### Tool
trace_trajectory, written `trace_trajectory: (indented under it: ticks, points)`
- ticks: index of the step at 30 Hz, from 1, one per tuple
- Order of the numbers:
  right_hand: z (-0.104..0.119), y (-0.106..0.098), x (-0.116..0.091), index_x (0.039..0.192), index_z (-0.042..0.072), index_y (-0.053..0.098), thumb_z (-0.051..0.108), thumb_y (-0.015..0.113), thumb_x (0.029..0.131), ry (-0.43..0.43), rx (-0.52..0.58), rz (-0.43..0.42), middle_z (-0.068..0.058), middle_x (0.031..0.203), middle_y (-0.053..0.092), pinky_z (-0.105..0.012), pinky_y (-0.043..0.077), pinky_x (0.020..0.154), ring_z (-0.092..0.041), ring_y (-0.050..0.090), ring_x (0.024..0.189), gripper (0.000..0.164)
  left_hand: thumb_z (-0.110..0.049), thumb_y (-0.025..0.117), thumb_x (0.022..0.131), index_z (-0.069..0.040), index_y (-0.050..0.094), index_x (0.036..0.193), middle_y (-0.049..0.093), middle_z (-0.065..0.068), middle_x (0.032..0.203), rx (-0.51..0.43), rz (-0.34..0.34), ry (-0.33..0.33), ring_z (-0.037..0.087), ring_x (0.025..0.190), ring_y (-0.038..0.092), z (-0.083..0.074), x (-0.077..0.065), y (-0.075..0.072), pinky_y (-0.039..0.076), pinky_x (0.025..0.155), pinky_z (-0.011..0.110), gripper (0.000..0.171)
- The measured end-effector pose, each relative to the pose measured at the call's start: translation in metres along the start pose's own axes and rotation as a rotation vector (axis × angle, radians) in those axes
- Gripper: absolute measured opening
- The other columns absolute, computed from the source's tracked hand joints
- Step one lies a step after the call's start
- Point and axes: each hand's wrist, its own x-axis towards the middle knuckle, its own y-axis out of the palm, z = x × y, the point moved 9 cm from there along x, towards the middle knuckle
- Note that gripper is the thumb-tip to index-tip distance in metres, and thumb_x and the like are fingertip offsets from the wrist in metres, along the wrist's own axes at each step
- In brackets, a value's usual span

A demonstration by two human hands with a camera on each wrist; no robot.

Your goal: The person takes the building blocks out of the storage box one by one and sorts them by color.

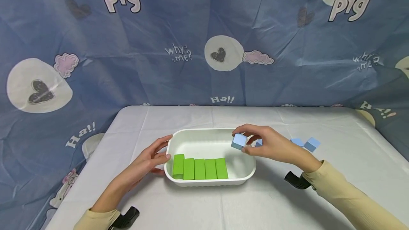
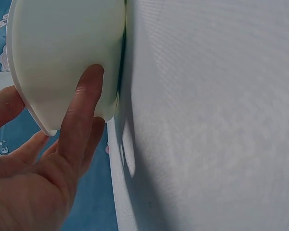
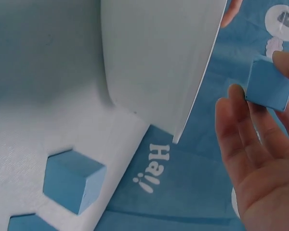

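Note:
My right hand (image 1: 271, 144) pinches a light blue cube (image 1: 238, 141) between thumb and fingertips, held up over the right end of a white tray (image 1: 204, 132). The cube (image 3: 268, 84) appears at the upper right of the right wrist view. Five or so green blocks, several in all, stand in a row along the tray's near side; one green block (image 1: 199, 169) is mid-row. At the tray's left end, my left hand (image 1: 145, 159) rests its spread fingers against the rim and outer wall. One fingertip (image 2: 92, 72) lies flat on that wall in the left wrist view.
Right of the tray, more blue cubes lie on the white cloth (image 1: 345, 173): one blue cube (image 1: 311, 144), another cube (image 1: 297, 142) beside it, and one cube (image 1: 259, 143) partly hidden behind my right hand. A blue printed curtain (image 1: 191, 88) hangs behind the table.

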Motion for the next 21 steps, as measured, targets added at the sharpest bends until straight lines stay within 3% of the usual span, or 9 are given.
trace_trajectory:
  ticks: [6, 21]
  points:
    - [-0.005, -0.011, -0.012, 0.129, 0.026, 0.059, 0.010, 0.073, 0.090, 0.012, -0.005, -0.043, 0.011, 0.120, 0.062, -0.039, 0.052, 0.085, -0.018, 0.067, 0.094, 0.044, -0.020, 0.060, 0.099, -0.024, 0.030, 0.154, 0.030, 0.007, 0.157, 0.003, 0.000, 0.003, 0.033, 0.125, 0.051, 0.000, 0.000, -0.001, 0.054, 0.077, 0.045, 0.062]
    - [-0.021, -0.038, -0.051, 0.132, 0.020, 0.058, 0.007, 0.073, 0.089, 0.002, -0.057, -0.168, 0.005, 0.126, 0.059, -0.030, 0.053, 0.083, -0.014, 0.064, 0.098, 0.047, -0.021, 0.061, 0.099, -0.023, 0.030, 0.154, 0.030, 0.008, 0.157, -0.002, -0.004, -0.006, 0.033, 0.124, 0.051, 0.001, 0.000, 0.000, 0.054, 0.077, 0.046, 0.063]
